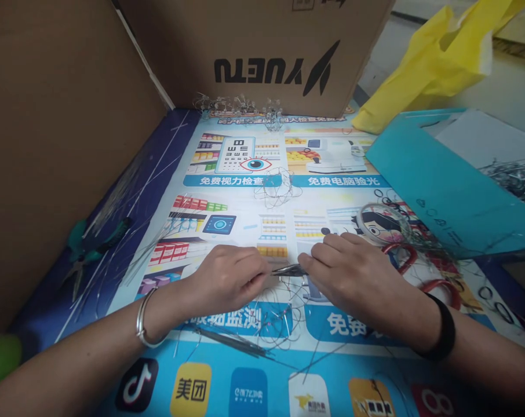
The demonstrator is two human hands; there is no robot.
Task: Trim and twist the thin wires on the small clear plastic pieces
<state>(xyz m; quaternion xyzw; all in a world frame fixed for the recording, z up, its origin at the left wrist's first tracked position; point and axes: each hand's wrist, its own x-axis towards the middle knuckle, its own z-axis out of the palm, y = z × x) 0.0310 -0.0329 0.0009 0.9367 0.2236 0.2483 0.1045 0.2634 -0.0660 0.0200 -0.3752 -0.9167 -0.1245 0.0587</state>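
My left hand (230,275) is closed in a pinch at the centre, and thin wire loops (284,315) spread just below its fingertips. My right hand (353,275) is closed around a dark, pointed metal tool (292,270). Its narrow tip points left and meets the fingertips of my left hand; the rear of the tool is hidden in my palm. Red looped handles (443,286) show beside and behind my right hand; whether they belong to this tool I cannot tell. A bent wire frame (277,186) lies farther back on the printed sheet.
Teal-handled pliers (77,260) and loose wires lie at left. A bundle of straight wires (234,340) is in front. Finished-looking wire shapes (273,114) stand by the cardboard box (262,40). At right are a tape roll (382,223), a teal box (436,191) and a yellow bag (431,63).
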